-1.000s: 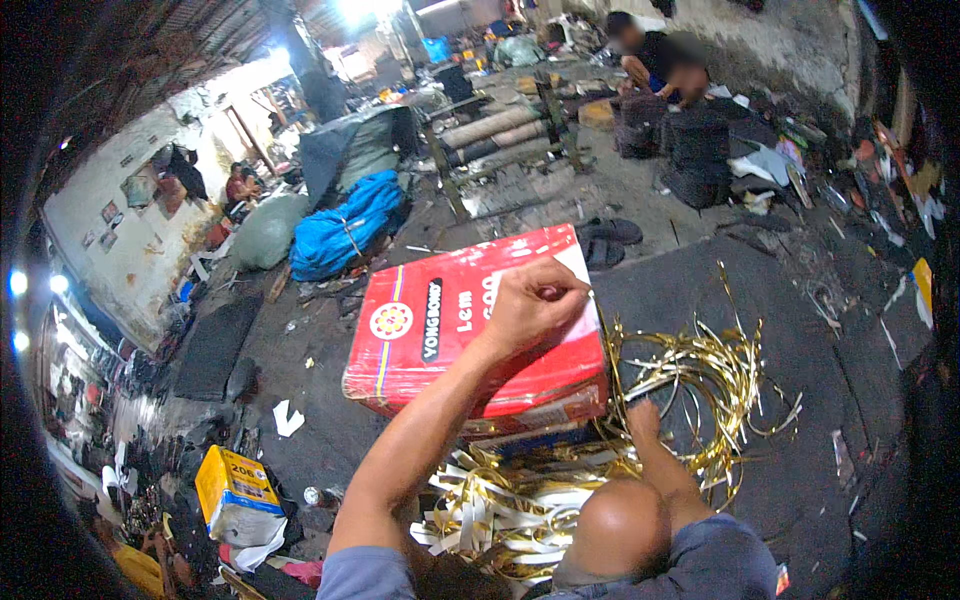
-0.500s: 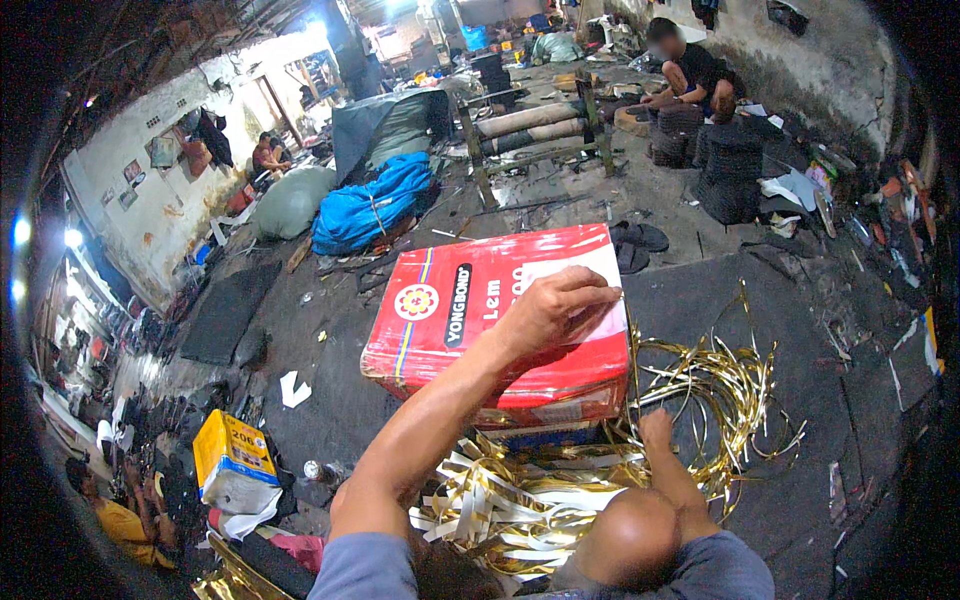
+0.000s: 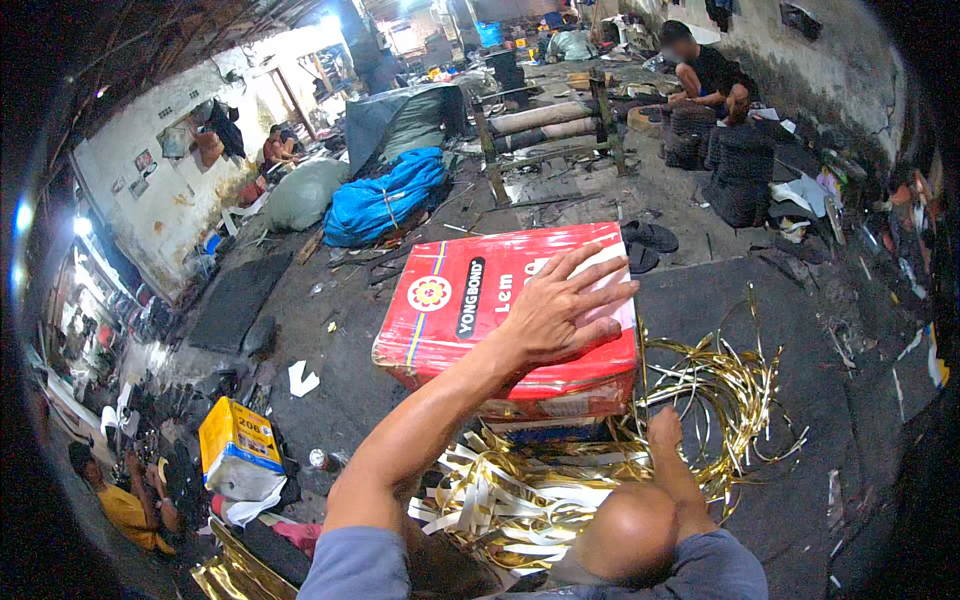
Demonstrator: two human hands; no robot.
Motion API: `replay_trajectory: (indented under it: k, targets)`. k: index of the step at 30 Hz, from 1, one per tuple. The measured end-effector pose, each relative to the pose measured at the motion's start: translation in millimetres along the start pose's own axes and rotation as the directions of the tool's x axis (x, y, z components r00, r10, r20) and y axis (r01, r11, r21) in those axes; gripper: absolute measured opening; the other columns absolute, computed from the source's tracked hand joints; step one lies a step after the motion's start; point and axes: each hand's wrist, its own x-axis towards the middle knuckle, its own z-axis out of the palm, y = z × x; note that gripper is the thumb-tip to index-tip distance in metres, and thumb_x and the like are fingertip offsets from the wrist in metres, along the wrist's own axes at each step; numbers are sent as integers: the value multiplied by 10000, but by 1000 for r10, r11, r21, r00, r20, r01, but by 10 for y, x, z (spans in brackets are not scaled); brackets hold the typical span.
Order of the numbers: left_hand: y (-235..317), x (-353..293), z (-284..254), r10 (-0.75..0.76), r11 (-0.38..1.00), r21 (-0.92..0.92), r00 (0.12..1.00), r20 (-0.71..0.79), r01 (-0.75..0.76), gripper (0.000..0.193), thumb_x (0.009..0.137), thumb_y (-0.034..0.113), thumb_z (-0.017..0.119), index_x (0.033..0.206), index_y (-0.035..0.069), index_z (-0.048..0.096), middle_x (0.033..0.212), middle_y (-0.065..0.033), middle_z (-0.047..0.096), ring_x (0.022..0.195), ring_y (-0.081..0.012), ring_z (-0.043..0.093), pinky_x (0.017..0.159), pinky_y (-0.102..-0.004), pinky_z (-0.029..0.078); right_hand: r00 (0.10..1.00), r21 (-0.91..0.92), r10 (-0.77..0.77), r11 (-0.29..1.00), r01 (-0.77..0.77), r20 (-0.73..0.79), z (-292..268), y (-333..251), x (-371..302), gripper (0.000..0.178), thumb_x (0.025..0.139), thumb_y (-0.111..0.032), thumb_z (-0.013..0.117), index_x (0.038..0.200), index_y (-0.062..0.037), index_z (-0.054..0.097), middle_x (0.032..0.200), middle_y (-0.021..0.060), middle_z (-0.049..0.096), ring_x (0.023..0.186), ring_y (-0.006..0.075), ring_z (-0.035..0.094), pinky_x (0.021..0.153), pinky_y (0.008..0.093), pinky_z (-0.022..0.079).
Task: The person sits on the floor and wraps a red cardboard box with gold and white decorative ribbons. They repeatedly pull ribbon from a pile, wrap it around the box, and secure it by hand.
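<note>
In the head view, my left hand (image 3: pixel 572 305) lies spread, palm down, across the right part of a red carton (image 3: pixel 420 335) top, over a white patch there. Beside the carton's near right corner my right hand (image 3: pixel 663 428) is closed, with a thin gold strip (image 3: pixel 643 375) running down to it along the carton's side. A looped heap of gold strips (image 3: pixel 745 385) lies just right of that hand. More gold and white strips (image 3: pixel 500 500) are piled between the carton and my bent knee (image 3: pixel 630 530).
A yellow and blue box (image 3: pixel 240 445) stands on the dark floor at left. Beyond the carton lie sandals (image 3: pixel 650 240), a blue tarp bundle (image 3: pixel 385 200) and a frame with rolls (image 3: pixel 545 125). People sit at far right (image 3: pixel 705 80), far left (image 3: pixel 278 148) and near left (image 3: pixel 125 505).
My left hand has gone from fingers drawn together at the carton's right edge to spread flat on its top. The right hand stays beside the carton. The whole view has shifted slightly.
</note>
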Motion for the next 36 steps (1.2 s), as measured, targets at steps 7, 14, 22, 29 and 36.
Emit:
replay_trajectory:
  k: [7, 14, 22, 29, 36]
  targets:
    - [509, 14, 20, 120, 973, 213, 986, -113, -94, 493, 944, 347, 690, 1402, 176, 630, 1567, -119, 524, 1347, -351, 560, 1096, -496, 498, 995, -125, -19, 992, 7, -94, 71, 837, 394, 224, 962, -194, 622, 1000, 1, 724, 946, 182, 755, 846, 357, 747, 747, 494, 609]
    - [1744, -2233, 1334, -461, 823, -176, 816, 348, 540, 516, 930, 299, 699, 1370, 50, 595, 1310, -172, 643, 1165, -350, 653, 957, -486, 558, 540, 762, 588, 624, 171, -602, -736, 1186, 329, 274, 1028, -242, 547, 1032, 10, 655, 963, 150, 682, 897, 308, 641, 882, 420, 513]
    - [2091, -3171, 1937, -457, 734, 138, 334, 824, 664, 331, 956, 310, 609, 1173, 73, 692, 1165, -192, 744, 1035, -391, 740, 937, -567, 555, 842, 740, 162, 580, 341, -515, -1323, 1618, 22, 123, 942, -126, 706, 1005, -24, 678, 849, 57, 656, 693, 156, 641, 595, 318, 543]
    - [1631, -2375, 1073, -422, 758, 130, 329, 845, 639, 341, 842, 306, 716, 1095, 83, 766, 983, -199, 774, 917, -393, 765, 791, -503, 615, 787, 667, -615, 602, 439, 37, -2233, -122, -1112, 220, 974, -204, 728, 1122, -42, 717, 991, 52, 729, 871, 138, 690, 795, 310, 564]
    - [1531, -1321, -797, -554, 508, -427, 663, 503, 748, 266, 785, 185, 826, 984, 44, 719, 863, -202, 744, 832, -314, 757, 746, -439, 574, 103, 500, -940, 263, 825, 324, -3015, -1471, -2024, 681, 900, -410, 824, 1422, -52, 575, 1430, 146, 603, 1331, 259, 579, 1121, 409, 464]
